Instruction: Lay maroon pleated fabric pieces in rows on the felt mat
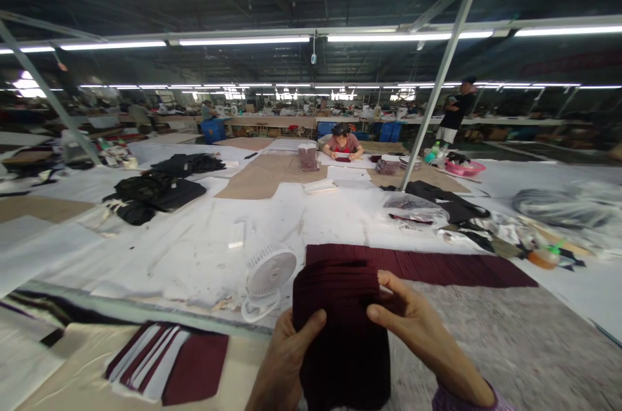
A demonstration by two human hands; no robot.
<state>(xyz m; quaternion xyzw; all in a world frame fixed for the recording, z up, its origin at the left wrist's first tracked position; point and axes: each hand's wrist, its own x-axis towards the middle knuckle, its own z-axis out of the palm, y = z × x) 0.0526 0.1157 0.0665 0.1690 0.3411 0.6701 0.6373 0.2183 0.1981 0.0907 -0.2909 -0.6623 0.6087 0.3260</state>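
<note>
"Holding status?"
"Left hand (287,359) closed on the left edge of the maroon fabric stack (343,314), thumb on top. Right hand (415,320) at its right edge, thumb and index slightly apart; can't tell if pinching. Stack's near side, centre."
"Clearances?"
"White fan (271,271) close left, maroon row (437,266) just beyond, bare grey surface (471,340) right."

Maroon fabric stack (343,336) in fingers (394,284), 1 white fan (270,270) nearby
</note>
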